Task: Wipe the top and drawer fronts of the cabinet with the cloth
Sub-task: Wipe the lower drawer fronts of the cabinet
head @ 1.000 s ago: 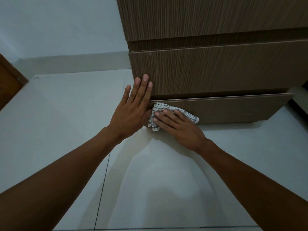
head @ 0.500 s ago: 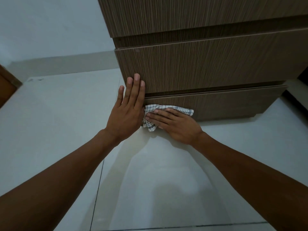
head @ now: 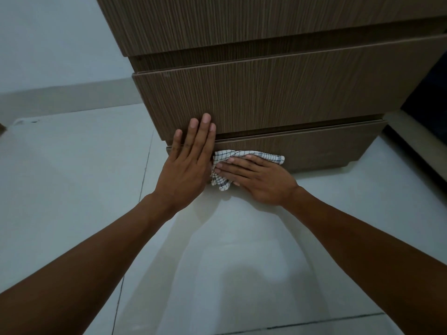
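A brown wood-grain cabinet (head: 278,93) with stacked drawer fronts fills the upper half of the head view. Its lowest drawer front (head: 321,151) sits just above the floor. My right hand (head: 256,180) lies flat on a white cloth with a blue check (head: 222,182), pressing it against the left end of that lowest drawer front. My left hand (head: 188,163) rests flat, fingers together, on the cabinet's lower left corner, spanning the lowest and the middle drawer fronts, right beside the cloth. The cabinet's top is out of view.
Pale floor tiles (head: 72,177) spread to the left and toward me. A white wall with a low skirting (head: 60,93) runs behind on the left. A dark gap (head: 428,112) lies to the right of the cabinet.
The right hand with the cloth has stayed at the left end of the lowest drawer front, shifting slightly toward the left hand. The left hand stays pressed on the cabinet corner. The camera view has shifted.
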